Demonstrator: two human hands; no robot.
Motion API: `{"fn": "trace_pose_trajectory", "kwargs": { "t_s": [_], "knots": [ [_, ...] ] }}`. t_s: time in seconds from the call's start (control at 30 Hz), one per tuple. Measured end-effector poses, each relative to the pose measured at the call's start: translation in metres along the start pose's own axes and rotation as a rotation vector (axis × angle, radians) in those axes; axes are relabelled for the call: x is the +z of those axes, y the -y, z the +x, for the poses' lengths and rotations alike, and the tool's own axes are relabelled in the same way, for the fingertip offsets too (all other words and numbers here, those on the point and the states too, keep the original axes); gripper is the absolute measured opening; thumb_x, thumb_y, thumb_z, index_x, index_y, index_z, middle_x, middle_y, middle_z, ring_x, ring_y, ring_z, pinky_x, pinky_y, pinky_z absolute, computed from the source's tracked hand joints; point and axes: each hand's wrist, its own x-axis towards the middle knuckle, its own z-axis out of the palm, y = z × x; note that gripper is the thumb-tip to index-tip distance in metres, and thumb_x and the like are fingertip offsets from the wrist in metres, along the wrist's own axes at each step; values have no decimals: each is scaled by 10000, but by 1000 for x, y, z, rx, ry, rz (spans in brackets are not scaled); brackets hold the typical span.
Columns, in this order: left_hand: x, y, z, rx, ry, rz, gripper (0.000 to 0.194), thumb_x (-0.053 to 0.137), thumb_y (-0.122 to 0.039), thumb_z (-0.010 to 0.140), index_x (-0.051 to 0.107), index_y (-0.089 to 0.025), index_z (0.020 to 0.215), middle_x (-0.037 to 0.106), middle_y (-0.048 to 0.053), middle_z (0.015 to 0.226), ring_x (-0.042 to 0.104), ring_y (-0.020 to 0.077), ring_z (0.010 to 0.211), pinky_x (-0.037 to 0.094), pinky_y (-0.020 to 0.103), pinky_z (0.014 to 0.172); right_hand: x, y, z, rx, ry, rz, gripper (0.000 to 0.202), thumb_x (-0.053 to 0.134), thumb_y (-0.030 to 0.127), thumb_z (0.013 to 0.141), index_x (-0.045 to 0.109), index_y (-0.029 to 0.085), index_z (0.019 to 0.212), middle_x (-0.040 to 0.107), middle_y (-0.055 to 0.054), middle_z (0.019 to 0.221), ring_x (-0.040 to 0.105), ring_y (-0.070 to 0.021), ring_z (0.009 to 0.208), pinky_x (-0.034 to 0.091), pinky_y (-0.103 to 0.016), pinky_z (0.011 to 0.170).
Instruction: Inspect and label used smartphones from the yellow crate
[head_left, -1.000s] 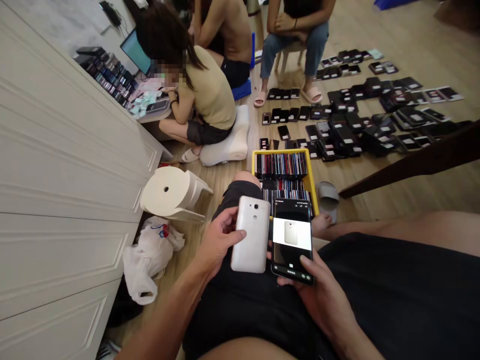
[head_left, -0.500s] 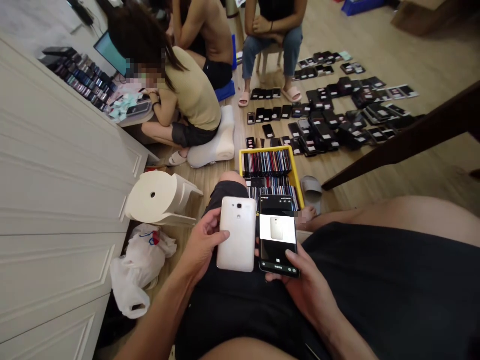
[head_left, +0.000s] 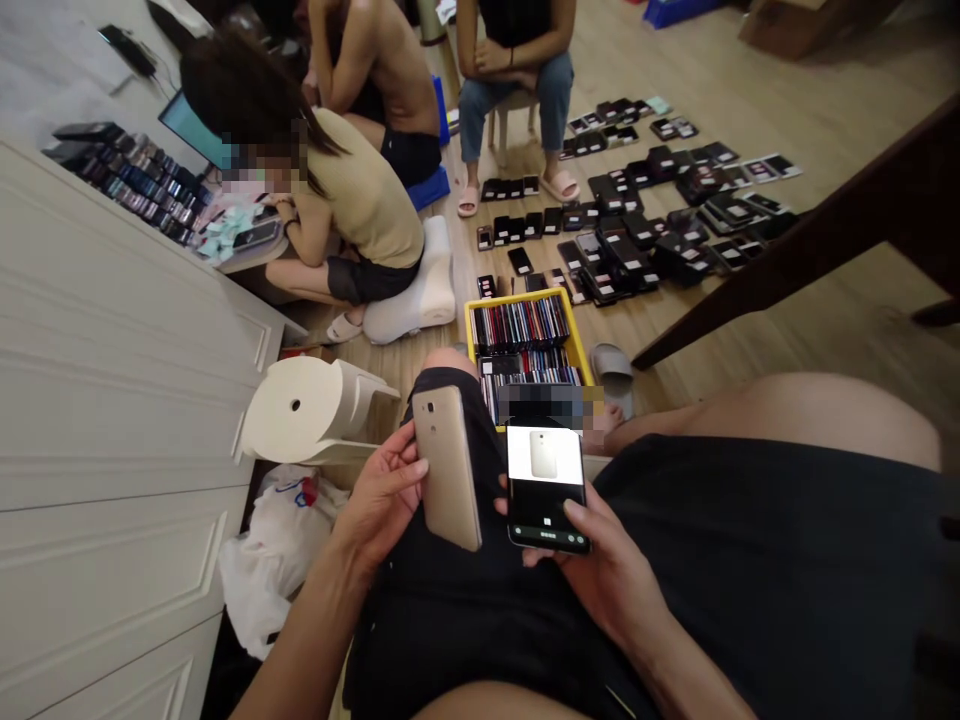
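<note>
Gold phone (head_left: 448,470) and lit phone (head_left: 545,495) above the lap (head_left: 465,620)
Left hand (head_left: 384,490) pinches the gold one's left edge; right hand (head_left: 607,550) grips the other, in front of the near edge of the yellow crate (head_left: 577,335).

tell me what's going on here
The person's left hand holds a flat, gold-coloured phone by one long edge, its back showing. The right hand holds a black phone whose lit screen shows a pale phone. A yellow plastic crate packed with thin devices stands beyond them; three other people sit nearby.
</note>
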Motion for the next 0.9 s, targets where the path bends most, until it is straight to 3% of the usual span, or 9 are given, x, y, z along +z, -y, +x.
{"fn": "trace_pose_trajectory", "kwargs": {
  "t_s": [0.77,0.9],
  "knots": [
    [1,-1,2,-14,-10,-3,632,829,-108,700,658,-199,1302,713,83,1230,688,184,1047,577,245,875,-7,-5,4,-53,55,19,421,626,328,920,582,193,1317,698,-169,1239,699,-356,1081,585,-310,590],
    [2,-2,2,-17,-19,8,653,827,-108,702,638,-183,1323,682,106,1302,657,216,1147,564,268,928,-9,-8,5,-62,37,-19,440,648,343,914,576,184,1319,696,-172,1237,694,-360,1090,591,-316,598]
  ]
}}
